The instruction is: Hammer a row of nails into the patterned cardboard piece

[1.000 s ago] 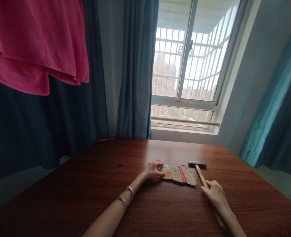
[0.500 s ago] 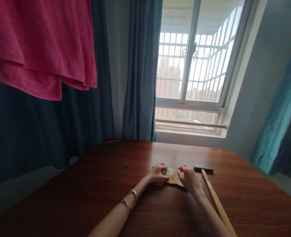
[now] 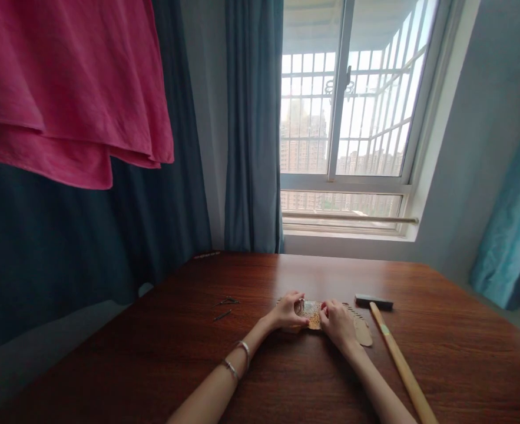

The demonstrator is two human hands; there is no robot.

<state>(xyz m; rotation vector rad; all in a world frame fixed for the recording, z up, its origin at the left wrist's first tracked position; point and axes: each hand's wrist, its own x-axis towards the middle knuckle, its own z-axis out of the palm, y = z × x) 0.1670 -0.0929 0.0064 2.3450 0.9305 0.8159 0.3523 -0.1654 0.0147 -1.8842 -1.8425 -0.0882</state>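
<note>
Brown cardboard [image 3: 314, 318] btwn L hand [image 3: 288, 311], gripping its L end, & R hand [image 3: 338, 321], curled over it, hold I can't tell from cam, hammer [image 3: 394, 348] R of R hand, dark nails [image 3: 222, 315] L of L hand

Behind the left hand [image 3: 288, 311], two slim silver-coloured bracelets [image 3: 247, 353] circle the forearm [image 3: 213, 391]; both arms' visible stretches are bare.

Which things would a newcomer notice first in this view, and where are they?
Probably the vivid pink cloth hanging at the upper left comes first, then the bright window at the upper right of centre. Lower down, on the glossy brown table, the left hand and right hand are at a speckled, cardboard-like piece, with a hammer lying to its right.
</note>
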